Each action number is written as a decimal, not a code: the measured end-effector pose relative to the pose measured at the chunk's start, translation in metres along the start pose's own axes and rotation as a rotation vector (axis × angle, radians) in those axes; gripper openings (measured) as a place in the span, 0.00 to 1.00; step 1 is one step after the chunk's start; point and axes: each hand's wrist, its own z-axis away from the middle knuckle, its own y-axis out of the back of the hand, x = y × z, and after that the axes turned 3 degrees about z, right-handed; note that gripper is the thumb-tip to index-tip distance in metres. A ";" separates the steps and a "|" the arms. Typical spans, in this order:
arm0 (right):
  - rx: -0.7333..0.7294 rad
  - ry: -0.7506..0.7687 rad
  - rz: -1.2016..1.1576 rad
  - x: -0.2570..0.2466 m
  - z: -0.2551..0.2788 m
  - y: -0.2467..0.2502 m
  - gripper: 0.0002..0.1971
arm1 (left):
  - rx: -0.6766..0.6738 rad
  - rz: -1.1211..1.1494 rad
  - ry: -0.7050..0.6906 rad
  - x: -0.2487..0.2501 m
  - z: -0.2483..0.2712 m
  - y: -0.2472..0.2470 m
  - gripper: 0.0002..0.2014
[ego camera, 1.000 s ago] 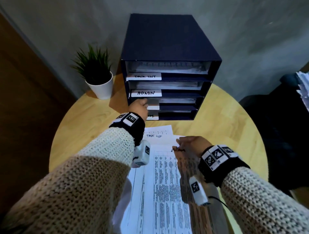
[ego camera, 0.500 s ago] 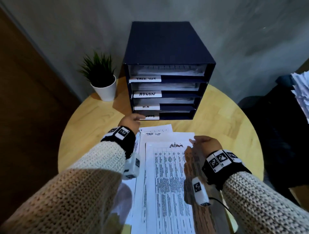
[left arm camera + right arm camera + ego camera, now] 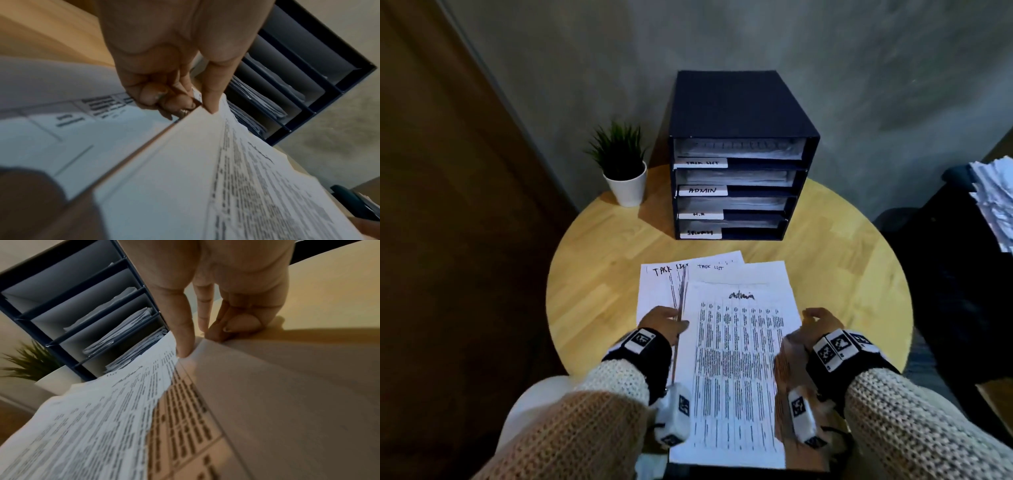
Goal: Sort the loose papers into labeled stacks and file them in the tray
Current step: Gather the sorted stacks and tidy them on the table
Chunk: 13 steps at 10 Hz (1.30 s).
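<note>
All four slots of the labelled tray (image 3: 736,192) already hold papers. A few loose sheets (image 3: 736,359) remain on the desk (image 3: 599,274), "admin" page uppermost; the left hand (image 3: 664,323) and right hand (image 3: 820,325) pinch its side edges.

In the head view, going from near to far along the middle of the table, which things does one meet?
Sheet marked "admin" → sheets marked "TASK LIST" → bare table top → dark filing tray with labeled slots → grey wall.
</note>
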 end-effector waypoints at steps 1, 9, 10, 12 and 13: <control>-0.035 -0.021 -0.018 0.009 0.004 -0.001 0.35 | -0.012 -0.131 -0.003 -0.002 0.006 -0.005 0.18; -0.175 0.019 0.152 0.008 -0.004 -0.008 0.14 | 0.234 -0.276 -0.052 -0.010 0.005 0.004 0.11; -0.157 -0.002 -0.024 0.010 -0.006 -0.010 0.07 | 0.175 -0.108 -0.040 -0.012 0.002 0.002 0.15; -0.127 0.034 -0.064 0.012 -0.002 -0.007 0.08 | 0.111 -0.123 -0.021 -0.011 0.000 0.002 0.17; -0.121 -0.034 -0.072 0.015 -0.008 0.002 0.15 | 0.212 -0.081 0.011 -0.013 -0.001 0.006 0.19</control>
